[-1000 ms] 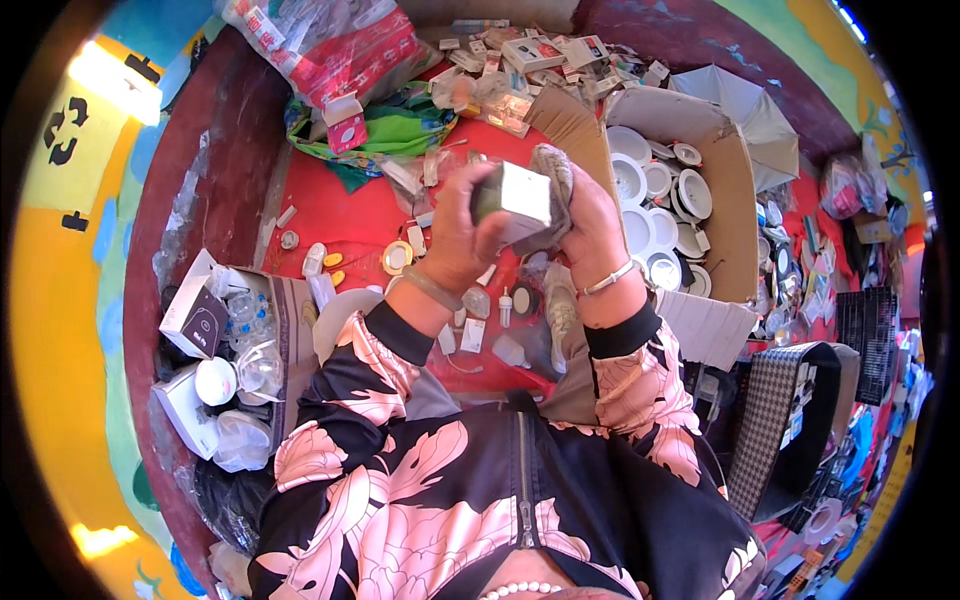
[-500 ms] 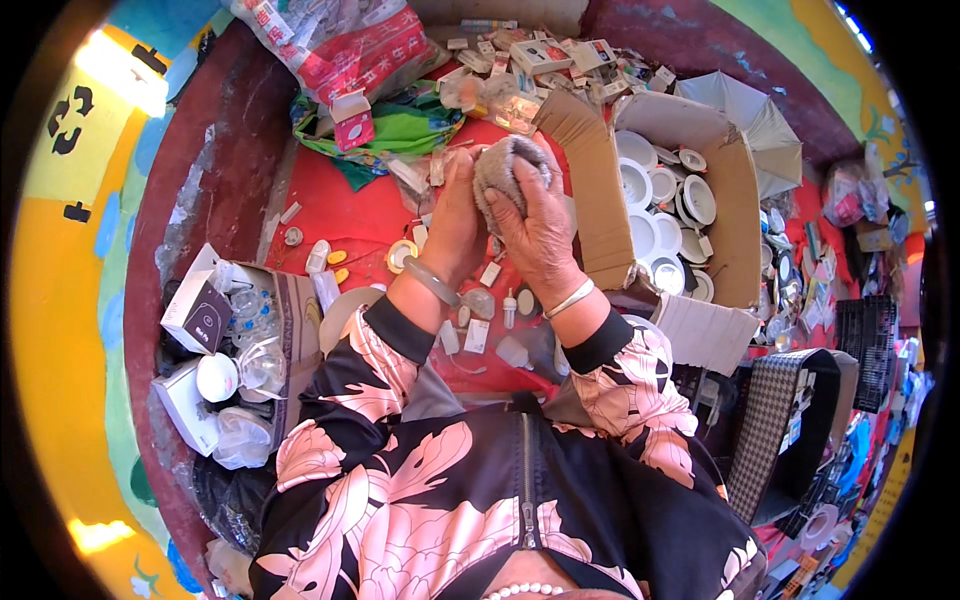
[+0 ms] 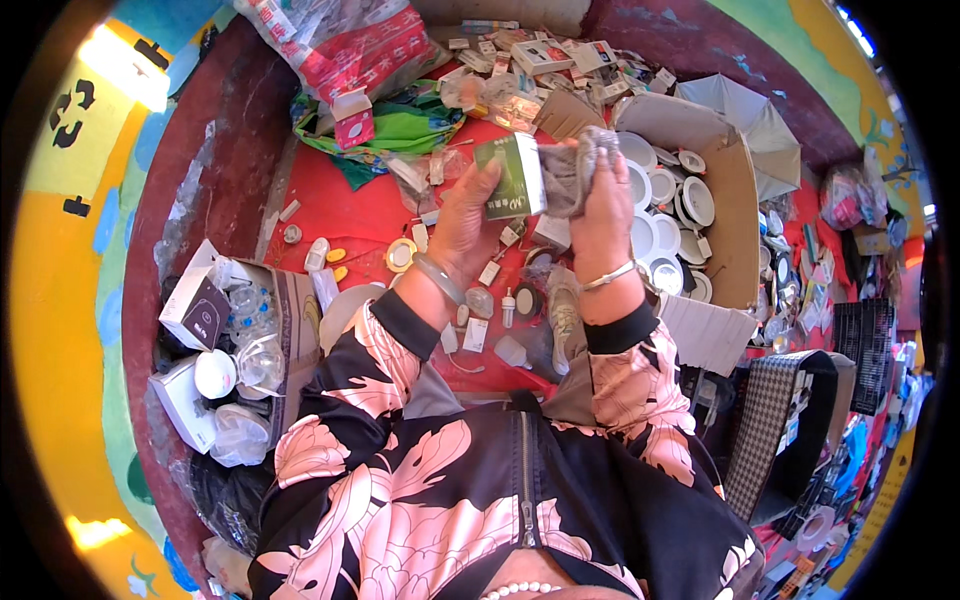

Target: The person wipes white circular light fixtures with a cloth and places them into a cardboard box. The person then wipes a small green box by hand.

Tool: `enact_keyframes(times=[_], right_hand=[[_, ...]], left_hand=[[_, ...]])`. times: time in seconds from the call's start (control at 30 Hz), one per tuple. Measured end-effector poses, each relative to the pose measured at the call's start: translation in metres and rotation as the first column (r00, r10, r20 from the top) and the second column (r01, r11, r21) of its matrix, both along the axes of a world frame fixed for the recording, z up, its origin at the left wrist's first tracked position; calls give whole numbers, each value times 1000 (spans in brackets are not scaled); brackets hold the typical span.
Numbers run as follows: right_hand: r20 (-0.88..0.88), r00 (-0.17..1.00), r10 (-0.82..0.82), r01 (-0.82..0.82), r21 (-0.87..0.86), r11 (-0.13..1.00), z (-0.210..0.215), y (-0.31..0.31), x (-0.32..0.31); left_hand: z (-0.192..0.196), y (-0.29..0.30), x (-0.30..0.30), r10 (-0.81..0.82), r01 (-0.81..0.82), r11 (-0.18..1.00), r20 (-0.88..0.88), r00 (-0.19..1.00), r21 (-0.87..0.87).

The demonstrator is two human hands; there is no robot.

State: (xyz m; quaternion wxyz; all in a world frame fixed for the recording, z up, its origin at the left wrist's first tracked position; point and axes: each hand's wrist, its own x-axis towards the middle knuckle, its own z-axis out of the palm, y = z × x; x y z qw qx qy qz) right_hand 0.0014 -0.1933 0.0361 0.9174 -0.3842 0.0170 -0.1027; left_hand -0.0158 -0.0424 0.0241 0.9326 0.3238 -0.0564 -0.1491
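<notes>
My left hand [image 3: 462, 222] is closed on a small green and white box [image 3: 512, 178], its thumb on the green face. Pressed against the box's right side is a grey cloth [image 3: 568, 175], which my right hand [image 3: 606, 212] grips with its fingers wrapped over it. Both hands are raised over a red ground cover [image 3: 355, 215]. Beneath them lie small white boxes, a small white bulb [image 3: 508, 308] and a round yellow-rimmed light [image 3: 401, 255].
On the right stands a cardboard box [image 3: 735, 215] of round white lights [image 3: 700, 200]. Another carton [image 3: 295, 335] with plastic-wrapped items is at the left. A red and white bag [image 3: 370, 50] lies at the far left, and many small packages lie at the back. A checkered box [image 3: 765, 430] sits at the right.
My right hand has moved right with the grey cloth, away from my left hand. The green and white box, hidden before, now shows in my left hand.
</notes>
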Motion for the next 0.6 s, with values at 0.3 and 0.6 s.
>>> enact_keyframes(times=[0.3, 0.6], right_hand=[[389, 892, 229, 327, -907, 266, 10, 31, -33], [431, 895, -118, 441, -810, 386, -5, 31, -23]], left_hand=[[-2, -2, -4, 21, -28, 998, -122, 992, -59], [-4, -8, 1, 80, -83, 994, 43, 996, 77]])
